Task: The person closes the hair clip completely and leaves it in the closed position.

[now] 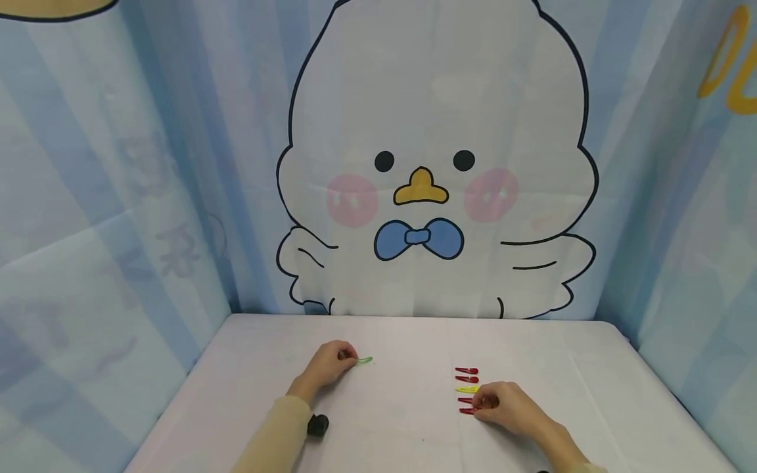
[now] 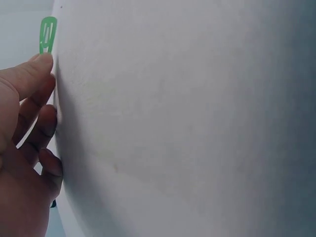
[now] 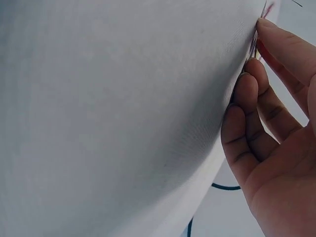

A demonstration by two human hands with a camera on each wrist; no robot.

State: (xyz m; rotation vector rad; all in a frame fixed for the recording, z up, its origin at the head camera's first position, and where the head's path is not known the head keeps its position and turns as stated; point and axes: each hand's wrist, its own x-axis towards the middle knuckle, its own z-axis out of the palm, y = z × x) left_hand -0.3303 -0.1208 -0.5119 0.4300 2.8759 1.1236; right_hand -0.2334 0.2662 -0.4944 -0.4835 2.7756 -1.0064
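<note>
Between thumb and fingertips, my left hand (image 1: 332, 360) pinches a green snap hair clip (image 1: 365, 360) just at the table surface. In the left wrist view the green hair clip (image 2: 48, 33) points up beyond the thumb, its narrow end hidden by the fingers. On the right, my right hand (image 1: 507, 408) pinches the right end of the nearest red hair clip (image 1: 466, 411). Another red clip (image 1: 464, 400) lies just behind it, partly covered by the fingers. Farther back in the same column are a yellow hair clip (image 1: 466, 390) and two more red clips (image 1: 466, 379).
A white cloth covers the table (image 1: 408, 420). Beside the left forearm is a small black object (image 1: 317, 426), partly hidden by the sleeve. Behind the table hangs a curtain (image 1: 426, 282) with a cartoon bird, and more curtains enclose both sides.
</note>
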